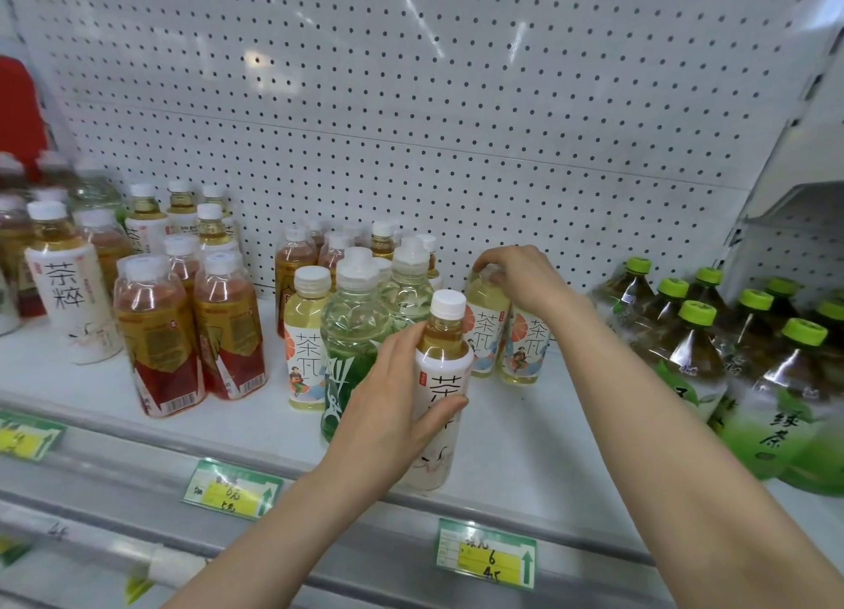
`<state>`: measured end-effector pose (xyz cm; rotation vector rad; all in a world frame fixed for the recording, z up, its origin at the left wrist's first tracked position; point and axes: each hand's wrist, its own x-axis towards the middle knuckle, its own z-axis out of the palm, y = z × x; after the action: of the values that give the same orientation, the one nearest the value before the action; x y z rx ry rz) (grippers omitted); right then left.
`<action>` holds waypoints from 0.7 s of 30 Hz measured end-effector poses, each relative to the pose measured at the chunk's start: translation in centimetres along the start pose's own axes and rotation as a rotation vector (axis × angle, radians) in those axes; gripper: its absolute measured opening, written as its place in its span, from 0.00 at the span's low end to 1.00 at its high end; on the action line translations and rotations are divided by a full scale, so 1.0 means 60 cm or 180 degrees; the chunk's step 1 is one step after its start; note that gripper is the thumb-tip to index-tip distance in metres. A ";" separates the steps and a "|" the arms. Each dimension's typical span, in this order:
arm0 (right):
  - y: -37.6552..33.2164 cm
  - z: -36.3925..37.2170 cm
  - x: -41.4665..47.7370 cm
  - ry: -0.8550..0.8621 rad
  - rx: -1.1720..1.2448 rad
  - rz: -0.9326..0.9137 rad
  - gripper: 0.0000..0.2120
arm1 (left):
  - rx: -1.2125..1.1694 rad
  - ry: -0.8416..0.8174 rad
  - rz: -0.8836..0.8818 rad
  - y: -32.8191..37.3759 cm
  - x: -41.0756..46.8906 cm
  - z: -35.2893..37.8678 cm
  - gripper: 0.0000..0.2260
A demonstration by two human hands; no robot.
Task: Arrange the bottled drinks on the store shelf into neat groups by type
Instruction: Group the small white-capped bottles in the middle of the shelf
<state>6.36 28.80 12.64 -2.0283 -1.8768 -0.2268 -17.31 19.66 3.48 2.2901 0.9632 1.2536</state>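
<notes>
Many tea bottles (155, 334) on white shelf (255, 421), perforated pegboard (456, 106) behind.

Left grip (392, 398), right grip (525, 279): bare hands, slender fingers. Left forearm (274, 531) and right forearm (662, 425) bare (uncovered along their whole visible length).

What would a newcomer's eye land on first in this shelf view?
The left hand grips a white-labelled tea bottle at the front centre of the shelf, while the right hand grasps the top of a pale yellow bottle just behind. Green-capped bottles crowd the right end, red-labelled bottles the left.
</notes>
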 end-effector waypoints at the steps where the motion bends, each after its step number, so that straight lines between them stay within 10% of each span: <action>1: 0.003 0.000 -0.001 -0.0003 0.0019 -0.0001 0.14 | 0.0002 0.0000 -0.0007 -0.001 0.000 0.000 0.36; 7: 0.017 0.016 -0.035 0.0440 -0.0163 0.0008 0.29 | -0.0028 -0.0002 -0.0020 -0.002 0.000 0.000 0.36; 13: 0.014 0.088 -0.117 0.0646 0.0990 0.1607 0.60 | -0.0002 0.0044 0.0040 -0.003 0.000 0.004 0.36; 21: 0.017 0.133 -0.088 0.0949 0.0686 0.1833 0.53 | -0.0027 0.0036 0.0055 -0.006 0.002 0.004 0.36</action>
<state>5.80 26.80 3.21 -2.1419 -1.0412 -0.1507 -17.20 19.97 3.22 2.2918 0.9421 1.2765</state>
